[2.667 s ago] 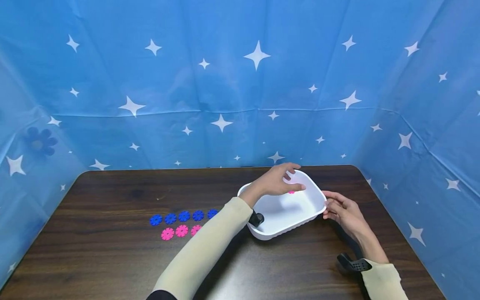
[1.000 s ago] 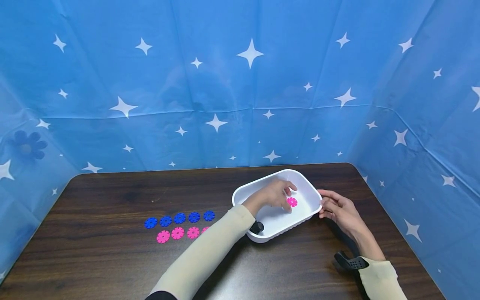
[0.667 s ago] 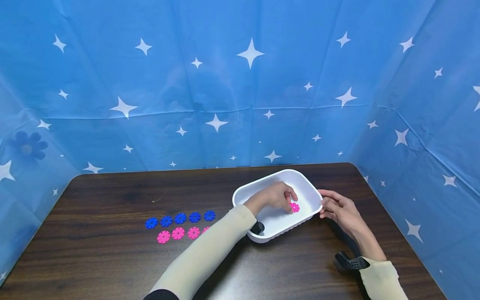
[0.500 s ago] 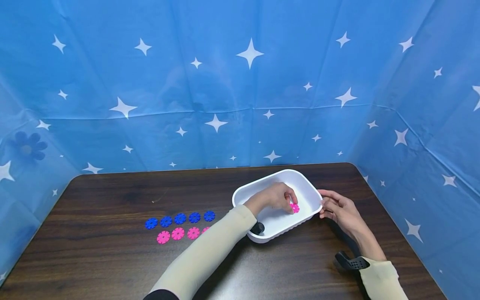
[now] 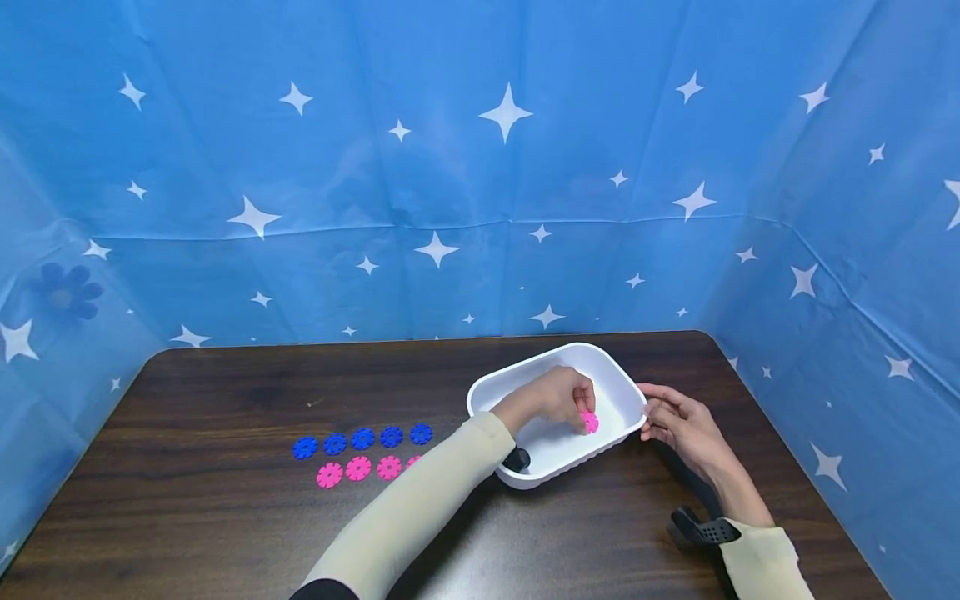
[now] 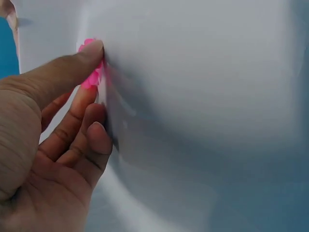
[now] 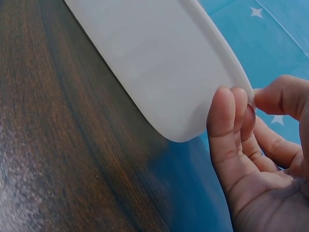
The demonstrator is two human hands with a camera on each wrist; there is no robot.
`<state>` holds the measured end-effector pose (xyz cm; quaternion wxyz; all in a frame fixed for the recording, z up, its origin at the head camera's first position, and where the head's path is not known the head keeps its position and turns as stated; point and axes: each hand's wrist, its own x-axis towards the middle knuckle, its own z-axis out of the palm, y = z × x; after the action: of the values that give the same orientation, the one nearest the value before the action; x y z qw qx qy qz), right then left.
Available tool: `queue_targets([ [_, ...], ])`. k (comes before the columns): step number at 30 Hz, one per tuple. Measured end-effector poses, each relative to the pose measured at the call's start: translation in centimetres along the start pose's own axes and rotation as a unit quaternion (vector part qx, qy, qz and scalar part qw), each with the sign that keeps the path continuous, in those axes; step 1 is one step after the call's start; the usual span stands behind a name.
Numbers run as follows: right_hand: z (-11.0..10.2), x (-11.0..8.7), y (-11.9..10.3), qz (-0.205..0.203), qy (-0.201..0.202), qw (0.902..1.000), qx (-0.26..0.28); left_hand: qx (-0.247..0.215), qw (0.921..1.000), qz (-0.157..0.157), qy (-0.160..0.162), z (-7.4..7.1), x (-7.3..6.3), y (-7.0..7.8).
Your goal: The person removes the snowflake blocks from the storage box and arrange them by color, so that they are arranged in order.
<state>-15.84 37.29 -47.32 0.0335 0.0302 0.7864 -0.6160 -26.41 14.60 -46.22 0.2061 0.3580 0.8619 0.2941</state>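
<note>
In the head view a white plastic tray [image 5: 555, 471] stands at the right of the table. My left hand [image 5: 557, 395] reaches down into it and pinches a pink notched disc [image 5: 591, 423] between thumb and fingertip. The left wrist view shows this pink disc [image 6: 93, 79] on edge under the thumb, close to the tray's inner surface. At the tray's right end, my right hand [image 5: 692, 429] pinches the rim. In the right wrist view the thumb is on one side of the tray's edge [image 7: 219, 46] and several fingers are on the other.
Left of the tray lie a row of blue notched discs [image 5: 363, 439] and, nearer me, a row of pink notched discs [image 5: 358, 468]. My left sleeve [image 5: 420, 492] covers part of the pink row. A blue star-patterned cloth [image 5: 450, 167] surrounds the dark wooden table [image 5: 225, 533].
My left hand has lowered into the tray, and thumb and fingers have closed on the pink disc, which has slid slightly nearer me. The right hand keeps its hold on the rim.
</note>
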Motion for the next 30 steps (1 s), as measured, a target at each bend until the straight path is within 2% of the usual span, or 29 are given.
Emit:
queue_targets([
  [5, 0.2, 0.1, 0.1, -0.007, -0.005, 1.0, 0.004, 0.014, 0.9999, 0.001, 0.01, -0.2, -0.4, 0.3],
  [11, 0.3, 0.1, 0.0, -0.015, -0.011, 0.9998, 0.002, 0.03, 0.9992, 0.023, 0.012, -0.7, -1.0, 1.0],
  [14, 0.3, 0.0, -0.1, -0.016, -0.009, 0.9998, 0.001, 0.021, 0.9994, 0.027, 0.007, -1.0, -1.4, 1.4],
  [19, 0.3, 0.0, -0.1, -0.017, -0.007, 0.9998, -0.001, -0.007, 0.9998, 0.013, 0.011, -1.7, -1.8, 1.7],
  [23, 0.2, 0.0, -0.2, -0.013, -0.004, 0.9999, -0.008, -0.028, 0.9993, 0.008, 0.025, -2.5, -2.3, 1.7],
  [30, 0.4, -0.2, -0.3, -0.012, 0.001, 0.9999, -0.01, -0.06, 0.9965, 0.021, 0.054, -3.8, -3.7, 1.5],
])
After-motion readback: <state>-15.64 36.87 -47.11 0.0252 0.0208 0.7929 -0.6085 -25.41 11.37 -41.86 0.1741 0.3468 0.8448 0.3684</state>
